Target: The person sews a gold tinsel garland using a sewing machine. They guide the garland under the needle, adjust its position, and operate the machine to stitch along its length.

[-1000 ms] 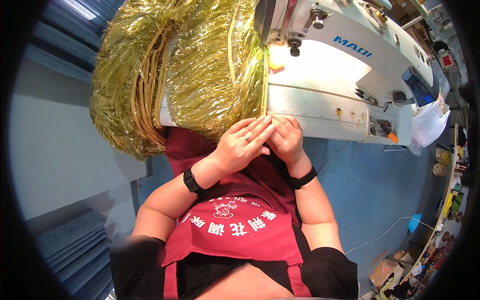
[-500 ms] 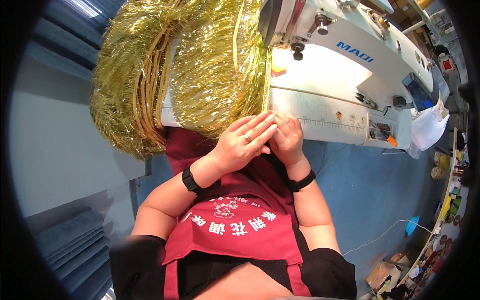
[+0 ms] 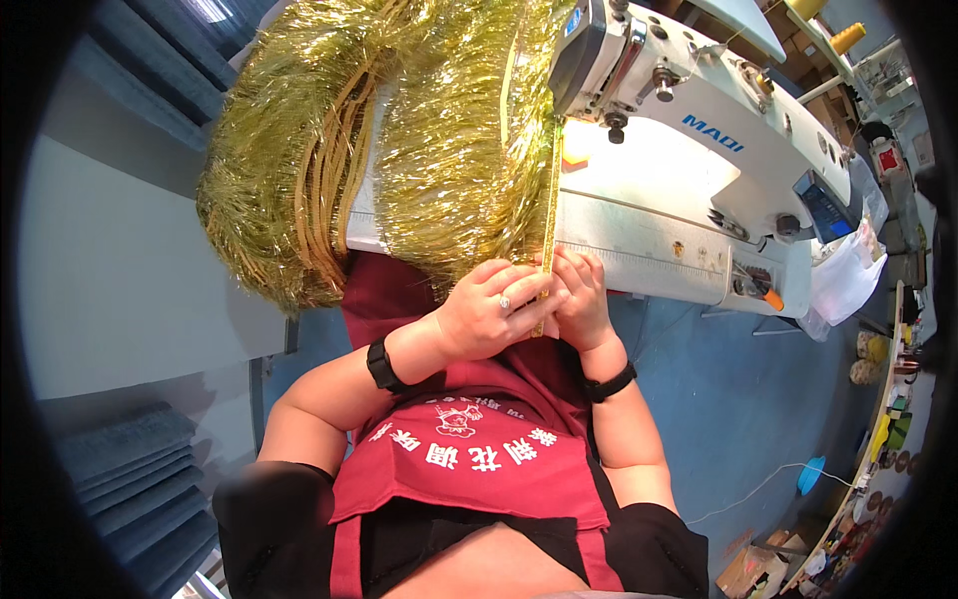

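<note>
A long band of gold tinsel fringe [image 3: 454, 150] lies over the bed of a white sewing machine [image 3: 758, 150], its shiny strands spread to the left. Its flat gold edging [image 3: 550, 225] runs from under the machine's head toward me and passes between my hands. My left hand [image 3: 496, 311] is closed with thumb and fingers pinching the edging near the table's front edge; a ring is on one finger. Close against it, on the other side of the edging, my right hand [image 3: 581, 299] has its fingers bent around the edging's lower end. Its thumb is partly hidden.
Folded layers of fringe [image 3: 324, 175] are heaped on the left of the machine bed. At the right end of the bed a small recess holds an orange-handled tool [image 3: 771, 298]. A white plastic bag [image 3: 848, 275] hangs beyond it. My maroon apron [image 3: 479, 439] covers my lap.
Both hands have drawn toward me, and the edging now shows between them. Earlier, my left hand lay flatter, with its fingers stretched over my right. The whole view has shifted slightly.
</note>
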A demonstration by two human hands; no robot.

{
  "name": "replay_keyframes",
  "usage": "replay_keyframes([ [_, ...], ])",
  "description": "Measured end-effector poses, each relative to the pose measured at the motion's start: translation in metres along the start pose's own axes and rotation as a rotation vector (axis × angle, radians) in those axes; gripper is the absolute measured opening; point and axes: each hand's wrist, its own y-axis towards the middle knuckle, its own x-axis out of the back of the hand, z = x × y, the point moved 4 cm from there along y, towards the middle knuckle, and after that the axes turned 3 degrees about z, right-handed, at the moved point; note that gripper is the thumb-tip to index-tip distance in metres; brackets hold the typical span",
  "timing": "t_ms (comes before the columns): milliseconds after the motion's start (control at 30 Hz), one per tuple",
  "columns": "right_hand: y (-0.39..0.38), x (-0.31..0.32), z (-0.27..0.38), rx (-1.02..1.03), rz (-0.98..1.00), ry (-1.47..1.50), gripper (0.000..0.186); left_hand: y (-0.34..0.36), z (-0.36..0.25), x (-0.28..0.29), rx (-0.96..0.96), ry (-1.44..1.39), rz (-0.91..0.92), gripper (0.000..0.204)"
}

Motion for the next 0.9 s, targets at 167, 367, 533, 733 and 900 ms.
replay_keyframes([
  [167, -0.003, 0.005, 0.001, -0.030, 0.034, 0.003, 0.029, -0.013, -0.010, -0.003, -0.097, -0.045, 0.008, 0.046],
  [367, 0.001, 0.006, -0.003, -0.025, 0.055, 0.023, 0.029, 0.005, 0.029, 0.015, -0.012, -0.223, 0.397, 0.033],
  [533, 0.001, 0.006, -0.008, -0.040, -0.026, 0.096, 0.021, 0.078, 0.181, 0.012, 0.198, 0.308, 0.666, 0.043],
  [733, -0.001, 0.003, -0.010, -0.048, -0.090, 0.112, 0.017, 0.101, 0.268, -0.034, 0.292, 0.355, 0.832, 0.060],
  [900, -0.006, 0.001, -0.015, -0.071, -0.087, 0.117, 0.016, 0.088, 0.248, -0.033, 0.121, 0.546, 0.957, 0.029],
])
